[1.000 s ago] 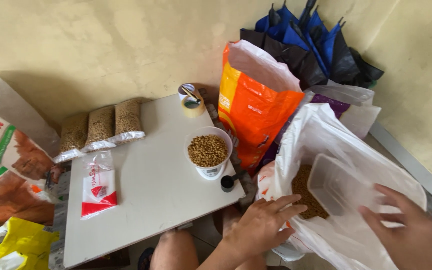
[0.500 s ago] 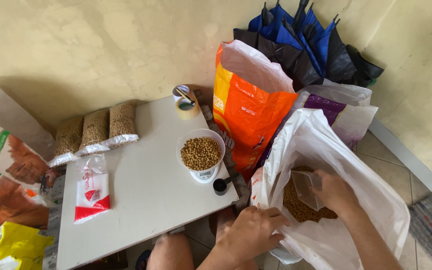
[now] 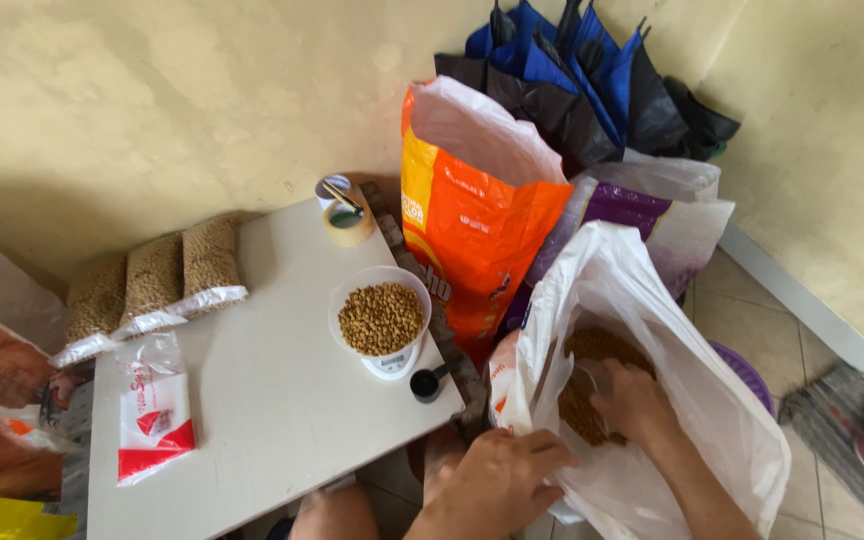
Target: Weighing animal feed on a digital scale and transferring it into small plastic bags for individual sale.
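Note:
My left hand grips the near rim of a large white plastic sack that stands on the floor to the right of the table. My right hand is deep inside the sack, on the brown pellets, fingers curled around a clear plastic tub that is mostly buried. On the white table a white bowl of the same pellets rests on a small white scale.
Three filled clear packets lie at the table's far left, beside a red-and-white pack. A tape roll and a black scoop sit near the table edge. An orange feed bag, a purple bag and folded blue bags stand against the wall.
My right hand carried the clear tub from above the sack down into the pellets. My left hand moved from the table's corner onto the sack's rim.

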